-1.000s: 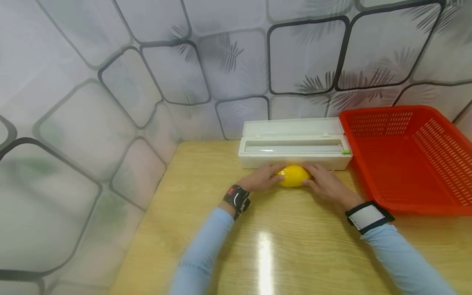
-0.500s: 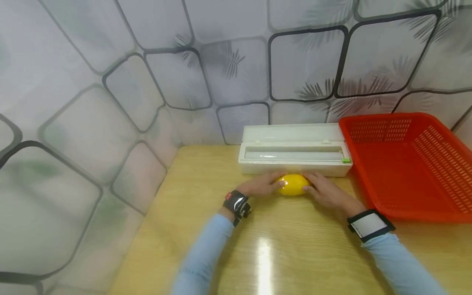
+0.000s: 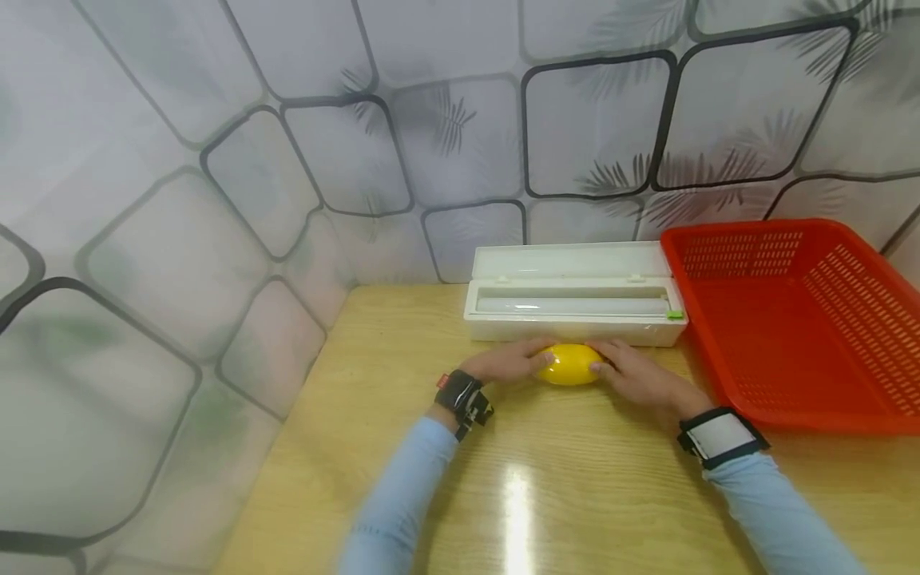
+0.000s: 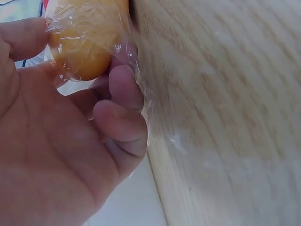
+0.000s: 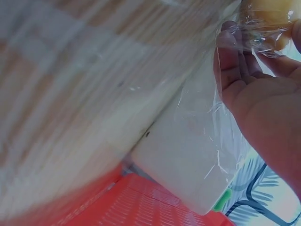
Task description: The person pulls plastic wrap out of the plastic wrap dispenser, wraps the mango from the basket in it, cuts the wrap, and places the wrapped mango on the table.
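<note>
A smooth yellow oval fruit [image 3: 569,366], its kind not certain, is wrapped in clear cling film [image 4: 89,23] that shines in both wrist views. My left hand [image 3: 506,362] grips its left end, thumb on the near side and fingers curled beneath with loose film round them. From the right end, my right hand [image 3: 636,375] holds it the same way, with film trailing past the fingers [image 5: 229,54]. Just behind both hands stands a white cling film dispenser [image 3: 575,329], lid raised, with a film roll [image 3: 575,306] and a green cutter tab [image 3: 675,315].
A red plastic basket [image 3: 791,335] with slotted sides stands at the right, against the dispenser's end. The wooden table [image 3: 359,375] meets a patterned wall covering [image 3: 460,128] at the back and left.
The head view has tilted up slightly, so everything sits lower. Both hands keep hold of the wrapped fruit, which has shifted marginally left and towards me.
</note>
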The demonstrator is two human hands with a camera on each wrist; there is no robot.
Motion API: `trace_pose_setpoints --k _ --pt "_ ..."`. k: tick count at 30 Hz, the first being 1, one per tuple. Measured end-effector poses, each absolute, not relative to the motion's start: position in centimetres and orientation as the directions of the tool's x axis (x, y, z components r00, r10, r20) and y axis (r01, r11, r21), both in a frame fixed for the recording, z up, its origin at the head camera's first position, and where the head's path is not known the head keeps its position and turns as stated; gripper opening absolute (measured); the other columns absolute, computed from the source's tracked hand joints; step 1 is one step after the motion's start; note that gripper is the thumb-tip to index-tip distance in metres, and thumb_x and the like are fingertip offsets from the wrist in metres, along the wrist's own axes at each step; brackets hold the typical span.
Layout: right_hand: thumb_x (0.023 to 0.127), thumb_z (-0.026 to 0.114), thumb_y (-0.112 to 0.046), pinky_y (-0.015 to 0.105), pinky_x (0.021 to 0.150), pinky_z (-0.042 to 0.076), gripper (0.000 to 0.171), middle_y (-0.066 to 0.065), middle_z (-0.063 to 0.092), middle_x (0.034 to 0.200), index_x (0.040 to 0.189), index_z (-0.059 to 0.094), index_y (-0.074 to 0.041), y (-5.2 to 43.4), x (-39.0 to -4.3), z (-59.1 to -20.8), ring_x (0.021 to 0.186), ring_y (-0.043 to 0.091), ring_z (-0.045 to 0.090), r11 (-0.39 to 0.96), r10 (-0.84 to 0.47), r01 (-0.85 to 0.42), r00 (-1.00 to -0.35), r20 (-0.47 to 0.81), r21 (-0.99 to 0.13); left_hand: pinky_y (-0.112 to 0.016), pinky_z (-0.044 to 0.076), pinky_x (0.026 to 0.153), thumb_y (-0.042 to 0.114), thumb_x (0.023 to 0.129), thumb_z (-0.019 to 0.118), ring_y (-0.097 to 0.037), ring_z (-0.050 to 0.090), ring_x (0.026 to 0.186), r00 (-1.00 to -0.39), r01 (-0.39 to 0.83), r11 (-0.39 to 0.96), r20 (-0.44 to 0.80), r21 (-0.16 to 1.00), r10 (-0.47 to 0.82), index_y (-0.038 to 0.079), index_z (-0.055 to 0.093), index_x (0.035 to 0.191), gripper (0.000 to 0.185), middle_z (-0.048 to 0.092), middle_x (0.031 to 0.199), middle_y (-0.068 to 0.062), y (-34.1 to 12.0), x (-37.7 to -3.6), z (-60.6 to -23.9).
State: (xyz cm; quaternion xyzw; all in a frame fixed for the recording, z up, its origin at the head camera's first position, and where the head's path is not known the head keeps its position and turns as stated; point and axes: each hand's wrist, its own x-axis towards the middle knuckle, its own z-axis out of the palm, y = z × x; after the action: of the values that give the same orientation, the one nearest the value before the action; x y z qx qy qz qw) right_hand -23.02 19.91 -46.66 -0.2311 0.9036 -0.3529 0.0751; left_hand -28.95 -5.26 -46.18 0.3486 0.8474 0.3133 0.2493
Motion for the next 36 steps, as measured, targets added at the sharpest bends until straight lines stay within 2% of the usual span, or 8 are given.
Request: trace_pose_setpoints --k 7,11,18,21,25,28,32,36 --pt "0.104 0.05 -0.018 0.063 0.104 0.036 0.044 0.026 0.052 0.125 0.14 0.046 0.008 19.8 -23.2 -46.4 0.112 0.038 0.049 0.647 -0.475 -0.346 -0.88 -0.005 -0.68 -0.028 0.036 0.11 0.04 0.108 0.031 -0.01 0.05 0.122 -0.634 0.396 0.541 -0.206 0.742 0.746 0.016 0.043 0.15 0.05 0.054 0.14 -0.002 -5.3 -28.9 -46.3" --pt "0.104 0.05 -0.017 0.064 0.103 0.036 0.044 0.026 0.052 0.123 0.14 0.045 0.009 19.7 -23.3 -46.3 0.11 0.037 0.049 0.644 -0.476 -0.336 -0.879 -0.016 -0.687 -0.028 0.036 0.11 0.041 0.108 0.032 -0.009 0.05 0.122 -0.645 0.426 0.533 -0.168 0.731 0.746 0.015 0.044 0.149 0.05 0.055 0.139 -0.002 -5.4 -28.8 -46.5" --pt "0.104 0.05 -0.021 0.064 0.106 0.033 0.048 0.025 0.049 0.126 0.143 0.042 0.006 19.8 -23.4 -46.5 0.11 0.036 0.045 0.637 -0.465 -0.285 -0.883 -0.062 -0.716 -0.025 0.049 0.084 0.045 0.104 0.043 -0.012 0.057 0.096 -0.749 0.417 0.575 -0.092 0.704 0.656 0.016 0.047 0.136 0.044 0.059 0.116 0.0 -5.4 -28.3 -47.0" --pt "0.104 0.05 -0.022 0.064 0.106 0.033 0.048 0.024 0.048 0.126 0.144 0.042 0.005 19.9 -23.5 -46.6 0.11 0.036 0.045 0.636 -0.461 -0.27 -0.884 -0.076 -0.723 -0.025 0.049 0.077 0.047 0.104 0.042 -0.011 0.057 0.09 -0.781 0.496 0.658 -0.04 0.566 0.623 0.017 0.051 0.129 0.04 0.06 0.108 0.002 -5.0 -27.9 -46.9" --pt "0.104 0.05 -0.021 0.063 0.105 0.034 0.048 0.023 0.048 0.125 0.143 0.042 0.005 20.0 -23.6 -46.9 0.11 0.036 0.045 0.634 -0.464 -0.269 -0.882 -0.078 -0.725 -0.027 0.049 0.069 0.049 0.105 0.039 -0.014 0.055 0.087 -0.795 0.593 0.758 0.047 0.272 0.605 0.02 0.055 0.125 0.039 0.058 0.104 -0.001 -4.7 -27.0 -46.4" --pt "0.104 0.049 -0.022 0.063 0.106 0.033 0.048 0.023 0.048 0.127 0.144 0.042 0.004 20.0 -23.7 -47.0 0.112 0.035 0.044 0.629 -0.462 -0.258 -0.883 -0.086 -0.733 -0.029 0.051 0.077 0.049 0.104 0.04 -0.019 0.054 0.097 -0.781 0.623 0.777 0.134 0.086 0.611 0.018 0.057 0.127 0.041 0.056 0.111 -0.006 -4.6 -26.3 -46.2" --pt "0.104 0.049 -0.021 0.063 0.105 0.034 0.047 0.023 0.049 0.126 0.143 0.043 0.005 20.0 -23.8 -47.0 0.111 0.035 0.045 0.628 -0.476 -0.294 -0.877 -0.057 -0.721 -0.031 0.047 0.095 0.052 0.097 0.056 -0.023 0.053 0.11 -0.7 0.684 0.725 0.208 -0.081 0.683 0.015 0.056 0.132 0.051 0.057 0.123 -0.008 -4.5 -25.8 -46.0" --pt "0.103 0.051 -0.018 0.062 0.103 0.036 0.045 0.023 0.051 0.123 0.14 0.045 0.007 20.0 -23.7 -46.9 0.108 0.036 0.046 0.632 -0.49 -0.339 -0.872 -0.02 -0.697 -0.03 0.045 0.1 0.047 0.087 0.072 -0.021 0.053 0.113 -0.61 0.756 0.634 0.174 -0.161 0.773 0.012 0.052 0.133 0.061 0.057 0.127 -0.006 -4.3 -25.8 -46.0"
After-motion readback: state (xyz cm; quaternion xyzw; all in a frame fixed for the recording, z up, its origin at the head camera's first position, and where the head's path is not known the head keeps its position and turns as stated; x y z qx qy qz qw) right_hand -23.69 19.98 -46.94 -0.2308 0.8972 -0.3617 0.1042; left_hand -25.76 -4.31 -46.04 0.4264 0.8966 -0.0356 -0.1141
